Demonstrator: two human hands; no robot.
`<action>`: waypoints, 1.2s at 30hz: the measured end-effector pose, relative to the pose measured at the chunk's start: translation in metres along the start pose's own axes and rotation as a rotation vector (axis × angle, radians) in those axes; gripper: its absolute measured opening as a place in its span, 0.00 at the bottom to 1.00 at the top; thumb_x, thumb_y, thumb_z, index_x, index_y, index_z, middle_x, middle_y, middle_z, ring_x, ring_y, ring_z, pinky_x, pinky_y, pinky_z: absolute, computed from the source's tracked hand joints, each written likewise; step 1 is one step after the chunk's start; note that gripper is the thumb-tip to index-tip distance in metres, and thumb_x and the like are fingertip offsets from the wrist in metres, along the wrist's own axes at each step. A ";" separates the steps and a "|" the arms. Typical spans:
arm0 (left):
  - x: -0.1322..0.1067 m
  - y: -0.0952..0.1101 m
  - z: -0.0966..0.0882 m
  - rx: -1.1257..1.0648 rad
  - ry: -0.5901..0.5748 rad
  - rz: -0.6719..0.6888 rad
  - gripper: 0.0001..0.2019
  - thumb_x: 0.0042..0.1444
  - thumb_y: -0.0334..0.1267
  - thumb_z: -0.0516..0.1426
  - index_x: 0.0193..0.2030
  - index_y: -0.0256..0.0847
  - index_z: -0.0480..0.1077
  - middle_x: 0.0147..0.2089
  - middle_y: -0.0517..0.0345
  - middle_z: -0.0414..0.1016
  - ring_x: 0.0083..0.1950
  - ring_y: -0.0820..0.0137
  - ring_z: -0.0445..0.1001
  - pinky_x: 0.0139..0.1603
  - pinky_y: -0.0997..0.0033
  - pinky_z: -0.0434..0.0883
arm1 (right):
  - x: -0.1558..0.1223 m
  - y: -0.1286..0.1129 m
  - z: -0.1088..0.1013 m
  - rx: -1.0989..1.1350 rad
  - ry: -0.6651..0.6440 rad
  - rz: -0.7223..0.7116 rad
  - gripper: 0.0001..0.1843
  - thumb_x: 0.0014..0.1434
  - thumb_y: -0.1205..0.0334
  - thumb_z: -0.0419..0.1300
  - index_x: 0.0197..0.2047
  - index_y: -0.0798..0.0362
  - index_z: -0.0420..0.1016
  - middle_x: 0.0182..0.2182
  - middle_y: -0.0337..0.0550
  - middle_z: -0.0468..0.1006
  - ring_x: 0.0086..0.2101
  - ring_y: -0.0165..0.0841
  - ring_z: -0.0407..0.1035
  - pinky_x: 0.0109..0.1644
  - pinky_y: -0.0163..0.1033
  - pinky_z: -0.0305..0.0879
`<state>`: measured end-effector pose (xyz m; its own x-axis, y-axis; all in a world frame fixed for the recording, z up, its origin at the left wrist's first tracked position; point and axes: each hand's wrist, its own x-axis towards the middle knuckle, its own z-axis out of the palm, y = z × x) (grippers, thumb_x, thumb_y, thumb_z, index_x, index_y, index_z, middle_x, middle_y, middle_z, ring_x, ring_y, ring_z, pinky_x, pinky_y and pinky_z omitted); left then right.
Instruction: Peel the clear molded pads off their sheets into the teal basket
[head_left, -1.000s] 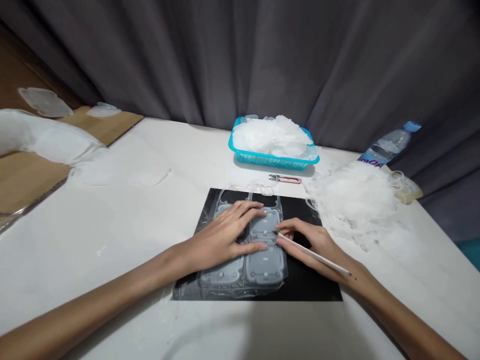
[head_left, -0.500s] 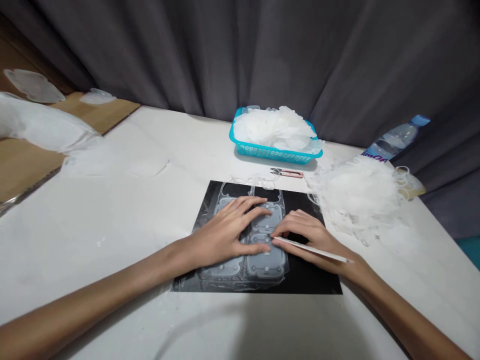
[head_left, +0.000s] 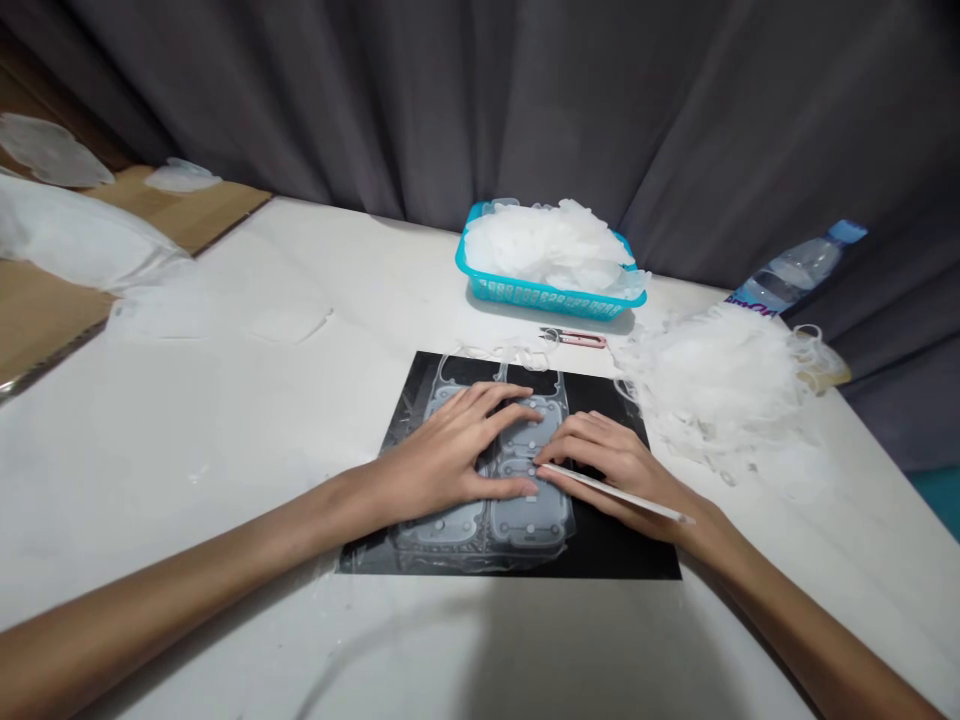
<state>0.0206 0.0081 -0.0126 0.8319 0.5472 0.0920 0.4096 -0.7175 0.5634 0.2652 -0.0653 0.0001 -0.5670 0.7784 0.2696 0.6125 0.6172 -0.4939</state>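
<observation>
A translucent moulded sheet [head_left: 529, 505] with several rounded-rectangle panels lies on a black mat [head_left: 615, 555]. My left hand [head_left: 472, 440] rests flat on the sheet, its fingers spread and its thumb apart on the lower right panel. Pinched in my right hand [head_left: 600, 460] is a slim white pen-like tool [head_left: 619, 493]. Its tip is hidden by the fingers, which are over the right side of the sheet between two panels. The upper end of the sheet has cut-out frames with the mat showing through.
Beyond the mat lie pink-handled thread snips [head_left: 574, 338] and thin clear scraps. A turquoise basket [head_left: 555, 295] holds a heap of translucent pieces. To the right are a pile of whitish scraps [head_left: 720, 380] and a water bottle [head_left: 799, 268]. Cardboard [head_left: 52, 310] with a plastic bag [head_left: 82, 240] stands left.
The view has shifted slightly, so most things sit a little higher. My right hand has moved slightly left with the tool along the sheet; my left hand stays put.
</observation>
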 end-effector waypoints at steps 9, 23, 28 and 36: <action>0.001 -0.003 0.000 0.005 0.001 0.014 0.32 0.62 0.62 0.60 0.67 0.50 0.66 0.72 0.48 0.63 0.70 0.48 0.62 0.69 0.44 0.62 | 0.001 -0.001 0.002 -0.118 -0.003 -0.084 0.08 0.74 0.65 0.53 0.46 0.53 0.73 0.41 0.46 0.81 0.44 0.34 0.77 0.51 0.41 0.69; 0.003 -0.003 -0.001 0.037 -0.011 0.019 0.32 0.62 0.63 0.60 0.67 0.50 0.65 0.72 0.48 0.62 0.70 0.48 0.62 0.68 0.45 0.63 | 0.000 0.001 0.009 -0.183 0.021 -0.104 0.10 0.76 0.61 0.52 0.47 0.53 0.74 0.41 0.45 0.81 0.46 0.34 0.76 0.54 0.40 0.69; 0.003 -0.003 -0.001 0.040 -0.022 0.014 0.32 0.62 0.63 0.59 0.67 0.50 0.65 0.72 0.48 0.62 0.70 0.48 0.62 0.68 0.45 0.62 | -0.002 0.001 0.005 -0.212 0.020 -0.108 0.10 0.75 0.63 0.51 0.45 0.53 0.74 0.39 0.45 0.81 0.42 0.33 0.76 0.50 0.40 0.69; 0.002 -0.003 -0.001 0.042 -0.023 0.017 0.32 0.62 0.64 0.59 0.67 0.49 0.65 0.73 0.48 0.62 0.71 0.47 0.61 0.68 0.45 0.62 | -0.007 0.001 0.005 -0.240 0.048 -0.119 0.09 0.75 0.65 0.53 0.43 0.54 0.73 0.37 0.46 0.80 0.39 0.33 0.75 0.48 0.39 0.70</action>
<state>0.0202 0.0119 -0.0135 0.8473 0.5248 0.0821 0.4101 -0.7446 0.5267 0.2666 -0.0707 -0.0062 -0.6195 0.6998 0.3556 0.6595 0.7097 -0.2479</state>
